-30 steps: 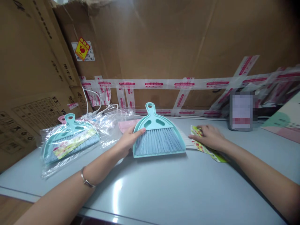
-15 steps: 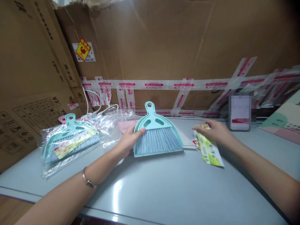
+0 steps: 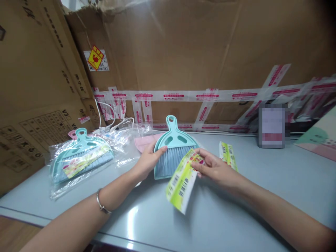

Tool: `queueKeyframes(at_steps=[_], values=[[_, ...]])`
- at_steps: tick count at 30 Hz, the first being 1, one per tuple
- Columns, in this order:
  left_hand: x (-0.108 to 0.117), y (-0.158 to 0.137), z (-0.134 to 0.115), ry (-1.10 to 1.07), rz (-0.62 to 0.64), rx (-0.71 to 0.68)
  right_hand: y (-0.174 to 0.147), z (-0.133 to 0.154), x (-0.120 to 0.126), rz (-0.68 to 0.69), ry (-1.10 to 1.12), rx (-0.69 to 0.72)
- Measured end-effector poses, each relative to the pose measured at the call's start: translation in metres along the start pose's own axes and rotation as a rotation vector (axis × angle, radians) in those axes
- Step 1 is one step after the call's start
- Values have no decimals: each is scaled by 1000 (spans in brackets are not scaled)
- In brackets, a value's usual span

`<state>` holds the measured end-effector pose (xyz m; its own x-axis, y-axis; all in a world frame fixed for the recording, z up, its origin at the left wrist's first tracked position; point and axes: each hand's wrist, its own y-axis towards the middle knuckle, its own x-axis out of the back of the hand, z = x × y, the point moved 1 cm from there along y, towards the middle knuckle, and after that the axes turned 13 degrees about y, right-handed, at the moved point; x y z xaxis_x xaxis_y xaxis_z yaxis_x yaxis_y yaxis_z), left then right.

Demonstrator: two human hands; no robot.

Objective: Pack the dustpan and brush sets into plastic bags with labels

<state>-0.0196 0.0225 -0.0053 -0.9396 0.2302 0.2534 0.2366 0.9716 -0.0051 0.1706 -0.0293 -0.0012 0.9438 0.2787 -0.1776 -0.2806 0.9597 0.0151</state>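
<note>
My left hand grips the left edge of a mint-green dustpan with a matching hand brush nested in it, handle pointing up and grey-blue bristles down. Between thumb and fingers of my right hand is a green and yellow printed label card, which hangs in front of the brush and covers the lower right of its bristles. A second label card lies on the table behind my right hand, partly hidden by it. Pink plastic, perhaps another dustpan, shows behind the mint set.
At the left lies a mint brush-and-dustpan set in a clear plastic bag, with a pink handle behind it. A phone-like device stands at the right. Large taped cardboard boxes wall off the back of the grey table. White cables run behind.
My right hand has picked up a label card and brought it left in front of the brush. Another card now shows where that hand was. My left hand keeps its grip.
</note>
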Motion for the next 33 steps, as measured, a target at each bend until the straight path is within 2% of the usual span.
queueKeyframes(at_steps=[4,10,15,20,22,24,27,29,31,33], values=[[-2,-2,0,5,21,-16,11,-16,7,-166,-33,47],[-2,-2,0,28,0,-11,12,-19,15,-298,51,108],[-2,0,4,-10,24,-27,9,2,21,-357,224,174],[-2,-1,3,49,4,-18,-3,34,37,-433,184,383],[-2,-2,2,51,6,-16,-9,43,43,-431,-19,445],[-2,-3,2,50,14,-17,-13,46,44,-368,-412,537],[-3,-3,2,57,17,-27,-12,34,32,-68,-1043,735],[-5,-2,2,43,21,-45,-8,18,21,126,-1277,856],[-7,-2,3,21,25,-60,-2,2,11,139,-1385,951],[-8,-2,3,8,26,-64,4,-11,6,11,-1418,1021]])
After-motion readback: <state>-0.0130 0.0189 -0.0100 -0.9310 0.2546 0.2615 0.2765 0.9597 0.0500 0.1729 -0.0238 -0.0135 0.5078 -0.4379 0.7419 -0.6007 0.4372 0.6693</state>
